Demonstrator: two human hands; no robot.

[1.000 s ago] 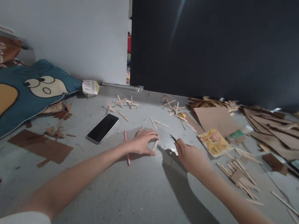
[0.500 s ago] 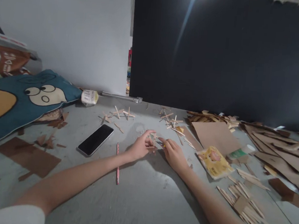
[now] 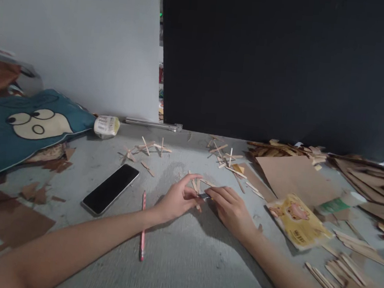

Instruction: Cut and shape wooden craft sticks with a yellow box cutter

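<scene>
My left hand (image 3: 177,198) is closed, with thumb and fingers pinching a small piece made of thin wooden sticks (image 3: 195,185). Pale stick ends stick out above and below its fingertips. Closed too, my right hand (image 3: 231,207) grips a craft knife (image 3: 203,196), whose flat metallic blade points left against the sticks. The knife's handle is mostly hidden under the fingers. Under my left forearm lies a pink pencil (image 3: 143,230). Beyond the hands stand two small crossed-stick constructions, one at the left (image 3: 153,145) and one at the right (image 3: 228,157).
A black phone (image 3: 111,189) lies left of the pencil, with a blue cartoon cushion (image 3: 40,125) behind it. On the right are a yellow packet (image 3: 298,220), cardboard sheets (image 3: 293,178) and loose wooden sticks (image 3: 338,276). A dark panel (image 3: 281,66) rises at the back.
My view has moved slightly closer to the table. The hands have drawn nearer together, and the right hand's fingers now lie flatter over the knife, its blade at the sticks.
</scene>
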